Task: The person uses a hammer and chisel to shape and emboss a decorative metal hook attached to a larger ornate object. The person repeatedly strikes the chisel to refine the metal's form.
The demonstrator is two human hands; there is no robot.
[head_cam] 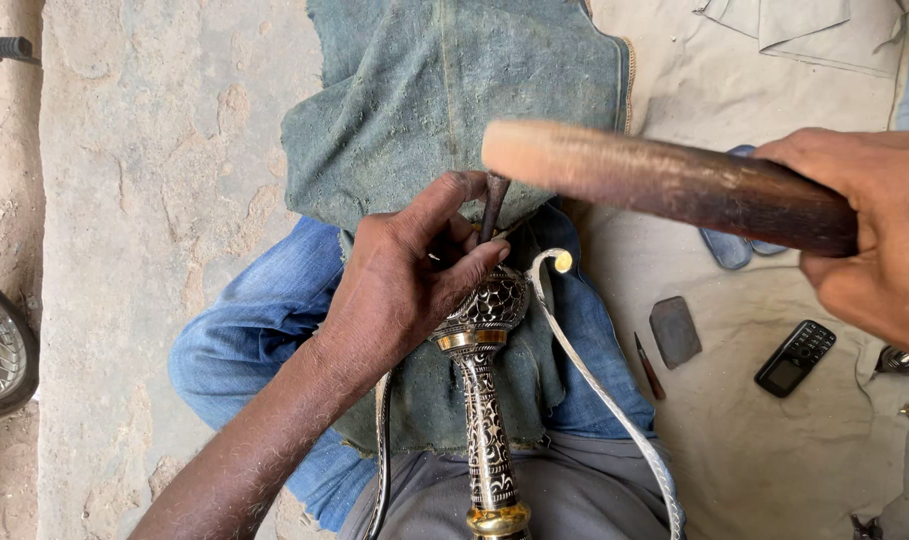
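1. Engraved metal stem (485, 400) lies lengthwise in the lower centre, bedded on a green cloth (415, 110) over the lap so it stays steady.
2. Left hand (415, 275) pinches a thin punch (493, 205) upright against its patterned bulb.
3. Right hand (875, 230), grip clenched around a wooden mallet (665, 180), holds it raised above the punch.
4. A phone (795, 357) lies on the floor, lower right.
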